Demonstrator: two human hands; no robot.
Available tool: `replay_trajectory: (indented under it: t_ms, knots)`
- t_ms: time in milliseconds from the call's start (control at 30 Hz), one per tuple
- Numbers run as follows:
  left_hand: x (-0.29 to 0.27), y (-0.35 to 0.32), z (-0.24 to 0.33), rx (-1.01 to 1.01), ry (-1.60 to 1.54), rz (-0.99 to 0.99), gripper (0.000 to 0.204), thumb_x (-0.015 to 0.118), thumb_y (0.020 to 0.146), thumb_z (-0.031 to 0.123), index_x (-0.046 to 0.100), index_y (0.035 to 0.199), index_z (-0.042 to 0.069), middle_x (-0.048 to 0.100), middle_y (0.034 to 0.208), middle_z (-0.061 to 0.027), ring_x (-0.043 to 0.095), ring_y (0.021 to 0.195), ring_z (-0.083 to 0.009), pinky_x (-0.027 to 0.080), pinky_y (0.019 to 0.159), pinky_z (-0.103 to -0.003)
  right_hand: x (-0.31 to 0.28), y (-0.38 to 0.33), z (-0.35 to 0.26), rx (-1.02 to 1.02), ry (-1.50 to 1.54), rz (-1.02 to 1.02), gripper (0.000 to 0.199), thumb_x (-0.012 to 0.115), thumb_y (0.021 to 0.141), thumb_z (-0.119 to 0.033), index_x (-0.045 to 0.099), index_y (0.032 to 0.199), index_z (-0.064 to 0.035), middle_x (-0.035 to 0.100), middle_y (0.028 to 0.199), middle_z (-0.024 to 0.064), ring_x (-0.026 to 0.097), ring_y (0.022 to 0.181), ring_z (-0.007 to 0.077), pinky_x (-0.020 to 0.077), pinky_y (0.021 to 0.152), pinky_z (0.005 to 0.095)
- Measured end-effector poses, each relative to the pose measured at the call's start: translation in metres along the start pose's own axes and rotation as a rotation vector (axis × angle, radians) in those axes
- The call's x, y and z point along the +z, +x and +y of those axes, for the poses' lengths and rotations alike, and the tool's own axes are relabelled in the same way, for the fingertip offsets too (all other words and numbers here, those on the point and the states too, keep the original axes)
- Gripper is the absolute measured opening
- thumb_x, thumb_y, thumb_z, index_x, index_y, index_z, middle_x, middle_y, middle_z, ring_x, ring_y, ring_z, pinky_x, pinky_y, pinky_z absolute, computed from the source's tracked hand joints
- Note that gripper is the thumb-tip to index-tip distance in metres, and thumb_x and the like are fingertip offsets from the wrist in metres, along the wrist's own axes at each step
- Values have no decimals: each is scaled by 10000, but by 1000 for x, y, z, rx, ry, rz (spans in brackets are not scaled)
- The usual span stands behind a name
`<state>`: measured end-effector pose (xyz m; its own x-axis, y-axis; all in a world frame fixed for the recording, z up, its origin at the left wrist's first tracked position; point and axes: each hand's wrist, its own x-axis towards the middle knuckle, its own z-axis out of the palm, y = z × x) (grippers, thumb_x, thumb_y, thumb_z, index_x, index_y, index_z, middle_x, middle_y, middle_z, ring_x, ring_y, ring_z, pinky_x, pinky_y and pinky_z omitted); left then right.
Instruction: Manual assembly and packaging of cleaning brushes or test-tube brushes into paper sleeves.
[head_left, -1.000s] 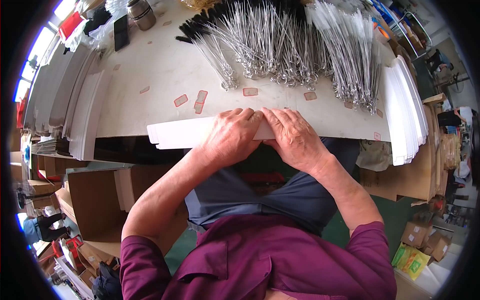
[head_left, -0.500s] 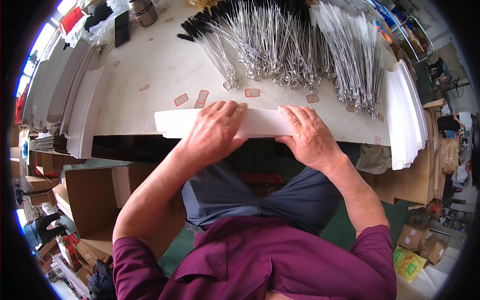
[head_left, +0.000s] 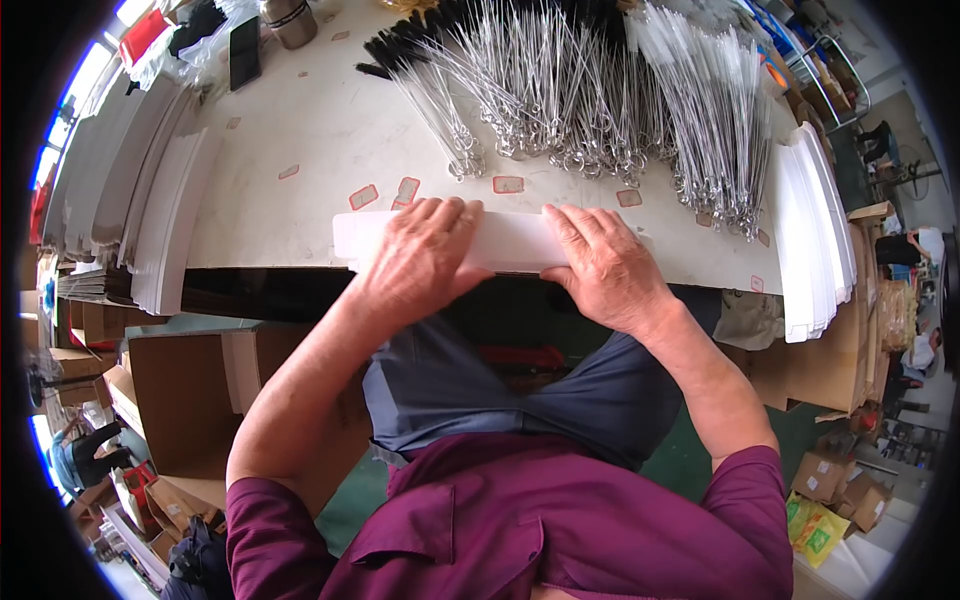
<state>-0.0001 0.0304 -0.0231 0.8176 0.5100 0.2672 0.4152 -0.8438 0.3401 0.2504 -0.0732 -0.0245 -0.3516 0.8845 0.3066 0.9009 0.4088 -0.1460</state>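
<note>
A long, narrow white cardboard piece [head_left: 513, 240], perhaps a slim box, lies along the table's near edge. My left hand [head_left: 420, 250] is closed over its left part, fingers on top and thumb along the near side. The right hand [head_left: 605, 260] grips its right part the same way, fingertips on the far edge. Between the two hands its white surface shows, and its left end sticks out past my left hand. My right hand hides the other end. Beyond it on the table lie several wire-handled brushes [head_left: 530, 90] with looped ends, some with black bristles.
Wire brushes with pale bristles [head_left: 715, 130] lie at the right. Stacks of white cardboard strips stand at the left [head_left: 170, 220] and right [head_left: 810, 230] table edges. A phone [head_left: 244, 53] and a metal flask [head_left: 289, 22] are far left. An open carton [head_left: 190, 400] stands below, left.
The white cardboard piece has shifted slightly right and its top face shows more. My right hand has moved a little to the left, nearer the left hand.
</note>
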Motion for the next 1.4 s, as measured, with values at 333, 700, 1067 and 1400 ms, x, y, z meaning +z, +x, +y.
replay_trajectory:
  t_ms: [333,700,1067,1400]
  knots:
    - [13,13,-7,-83,45,-27,557,778,857,281,585,1279,-28,658,1187,-172,606,1148,-364,494,965,-458,16,7,17,76,86,68,551,774,844,-173,615,1341,6,622,1274,146,582,1195,312,467,1058,423]
    - [32,-13,7,-121,-38,149,647,773,845,317,571,1342,-45,623,1322,-219,565,1245,-405,458,1067,-479,20,-9,1,93,106,46,562,744,876,-197,589,1365,32,590,1363,184,536,1297,345,422,1132,443]
    - [47,-27,-4,-133,291,-19,840,782,839,257,390,1508,-65,418,1565,-261,400,1459,-399,293,1230,-510,45,-11,-9,112,-82,-70,726,660,895,-241,426,1481,119,436,1558,261,367,1496,367,252,1264,475]
    - [22,-60,-40,-173,373,50,879,798,748,119,384,1500,-69,450,1519,-300,438,1418,-448,308,1202,-573,16,-59,29,322,-127,-30,888,775,852,-321,357,1543,47,376,1611,194,355,1497,350,268,1254,486]
